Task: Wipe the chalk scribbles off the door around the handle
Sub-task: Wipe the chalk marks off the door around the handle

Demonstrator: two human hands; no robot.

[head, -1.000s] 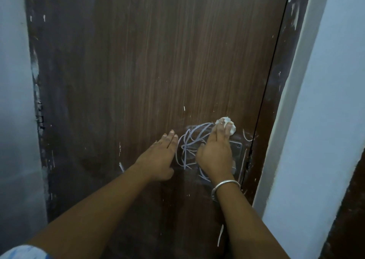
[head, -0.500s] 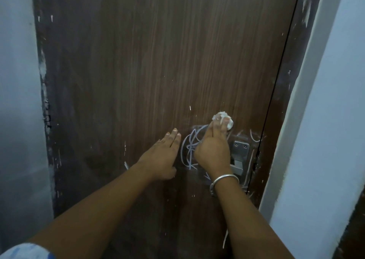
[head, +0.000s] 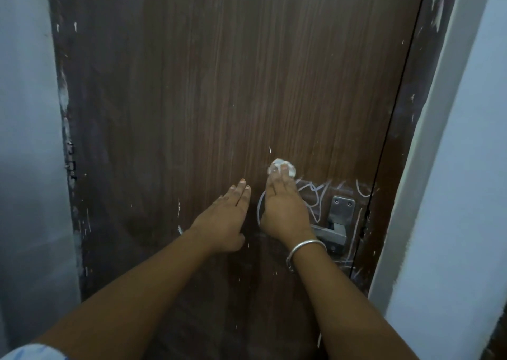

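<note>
A dark brown wooden door (head: pixel 219 85) fills the view. White chalk scribbles (head: pixel 315 195) loop across it just left of and around the metal handle (head: pixel 338 222). My right hand (head: pixel 284 208) presses a crumpled white tissue (head: pixel 281 167) flat against the door under its fingertips, above and left of the scribbles; the hand covers part of them. A silver bangle sits on that wrist. My left hand (head: pixel 227 219) lies flat on the door beside it, fingers together, holding nothing.
A dark door frame (head: pixel 406 140) runs down the right of the door, with a pale wall (head: pixel 466 195) beyond it. Another pale wall (head: pixel 27 140) borders the left. Small white paint flecks dot the door.
My right hand has slid the tissue left across the top of the scribbles, uncovering the handle plate. The left hand stays flat on the door. The view has shifted a little.
</note>
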